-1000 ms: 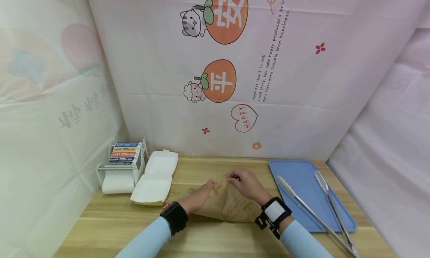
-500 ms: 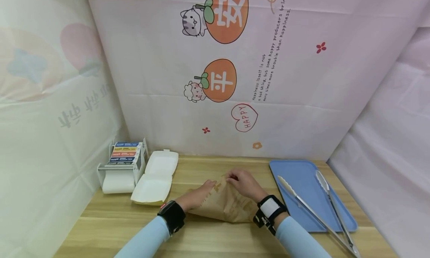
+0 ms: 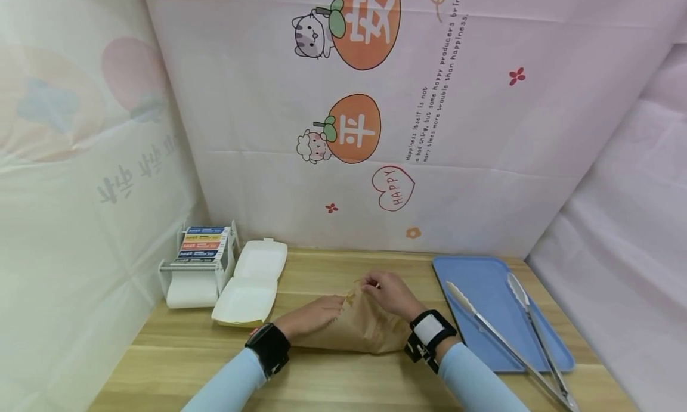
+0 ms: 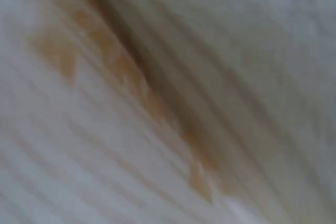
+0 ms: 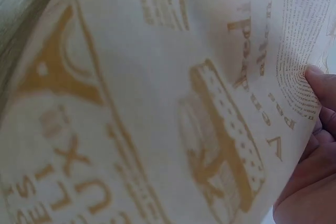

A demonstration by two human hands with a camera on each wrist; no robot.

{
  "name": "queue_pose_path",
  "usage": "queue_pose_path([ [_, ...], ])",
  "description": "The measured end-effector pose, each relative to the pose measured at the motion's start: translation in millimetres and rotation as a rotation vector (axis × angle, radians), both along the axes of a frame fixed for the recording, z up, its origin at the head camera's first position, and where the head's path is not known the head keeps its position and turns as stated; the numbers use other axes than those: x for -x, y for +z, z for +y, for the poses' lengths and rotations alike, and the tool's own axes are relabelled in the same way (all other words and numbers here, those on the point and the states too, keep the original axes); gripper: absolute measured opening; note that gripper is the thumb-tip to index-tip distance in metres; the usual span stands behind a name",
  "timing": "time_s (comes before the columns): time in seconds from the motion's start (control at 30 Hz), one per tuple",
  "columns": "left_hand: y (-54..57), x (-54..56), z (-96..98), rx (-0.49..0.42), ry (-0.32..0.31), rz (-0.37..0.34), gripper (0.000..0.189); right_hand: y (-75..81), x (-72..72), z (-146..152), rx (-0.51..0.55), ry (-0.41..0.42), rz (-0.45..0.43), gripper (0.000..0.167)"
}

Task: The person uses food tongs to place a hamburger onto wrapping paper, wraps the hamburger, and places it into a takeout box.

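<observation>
Pinching the raised peak of the printed brown paper (image 3: 370, 325) in the right grip (image 3: 390, 294), at the middle of the table (image 3: 343, 382), between the open foam box (image 3: 248, 296) and the blue tray (image 3: 477, 275). In the right wrist view, showing thumb and paper meeting right at the sheet's margin; probably taking so little paper to lift the edge without crushing the rest. Placing the left grip (image 3: 312, 318) against the toothed edge from the left, with fingertips hidden by the paper; not showing whether gripping or merely touching, so leaving its closure impossible to tell. Apparently working from both sides of the peak to keep the light paper from sliding or collapsing.

In the left wrist view, showing only blurred print and a dark fold.

Toward the table's far left corner, keeping the white dispenser (image 3: 203, 245) just beside the foam box, presumably leaving the middle free for both grips. Unfolding the box flat, lid toward the far edge, probably for keeping the inside reachable. Along the right edge, carrying the metal tongs (image 3: 518, 290) on the tray, heads pointing toward the far edge and joined end projecting past the tray's near edge, probably for easy reach.
</observation>
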State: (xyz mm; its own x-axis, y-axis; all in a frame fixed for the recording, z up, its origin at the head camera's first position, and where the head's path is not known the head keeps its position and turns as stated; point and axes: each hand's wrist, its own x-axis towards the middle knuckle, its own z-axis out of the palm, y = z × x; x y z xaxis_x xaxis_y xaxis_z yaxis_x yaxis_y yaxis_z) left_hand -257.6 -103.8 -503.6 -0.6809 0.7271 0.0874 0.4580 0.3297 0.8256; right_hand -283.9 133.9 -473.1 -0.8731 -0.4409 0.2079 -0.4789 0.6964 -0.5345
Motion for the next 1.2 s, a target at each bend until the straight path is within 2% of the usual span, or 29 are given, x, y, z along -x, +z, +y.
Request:
queue_pose_path([
  [0.07,1.1,-0.9,-1.0,-0.059,0.024,-0.119,0.046,-1.1,1.0,0.2,-0.005,-0.005,0.003,0.008],
  [0.13,2.3,-2.3,-2.3,-0.058,0.08,-0.199,0.048,-2.3,1.9,0.2,-0.006,-0.011,0.003,0.007],
  [0.2,4.4,-3.3,-2.2,-0.024,0.119,-0.194,0.045,-2.6,2.3,-0.5,-0.006,-0.016,0.001,0.007],
  [0.3,7.4,-3.2,1.4,0.051,0.14,-0.088,0.036,-1.3,1.6,-1.2,-0.003,-0.02,-0.006,0.006],
  [0.4,9.6,-3.5,4.9,0.079,0.138,0.013,0.05,0.0,0.3,-2.0,-0.006,-0.021,-0.016,0.005],
  [0.5,9.9,-5.8,6.8,0.079,0.145,0.05,0.065,0.5,-0.9,-1.8,-0.011,-0.017,-0.023,0.005],
  [0.7,6.6,-12.5,11.7,0.123,0.102,0.176,0.06,-0.6,-0.7,1.6,-0.008,0.007,-0.002,0.008],
  [0.77,6.3,-15.0,13.9,0.17,0.079,0.257,0.057,-1.5,0.4,2.5,-0.005,0.008,-0.004,0.008],
  [0.93,6.2,-18.3,19.3,0.272,0.0,0.562,0.037,-4.2,2.9,4.2,0.0,-0.001,-0.011,0.009],
  [1.0,6.1,-19.6,21.1,0.301,-0.018,0.654,0.032,-5.0,3.6,4.8,0.002,-0.004,-0.012,0.009],
  [1.1,4.6,-21.0,23.2,0.344,-0.018,0.727,0.03,-5.6,4.5,5.7,0.0,-0.009,-0.028,0.008],
  [1.2,3.5,-21.7,24.2,0.375,0.012,0.763,0.03,-5.3,5.2,6.6,-0.002,-0.008,-0.033,0.006],
])
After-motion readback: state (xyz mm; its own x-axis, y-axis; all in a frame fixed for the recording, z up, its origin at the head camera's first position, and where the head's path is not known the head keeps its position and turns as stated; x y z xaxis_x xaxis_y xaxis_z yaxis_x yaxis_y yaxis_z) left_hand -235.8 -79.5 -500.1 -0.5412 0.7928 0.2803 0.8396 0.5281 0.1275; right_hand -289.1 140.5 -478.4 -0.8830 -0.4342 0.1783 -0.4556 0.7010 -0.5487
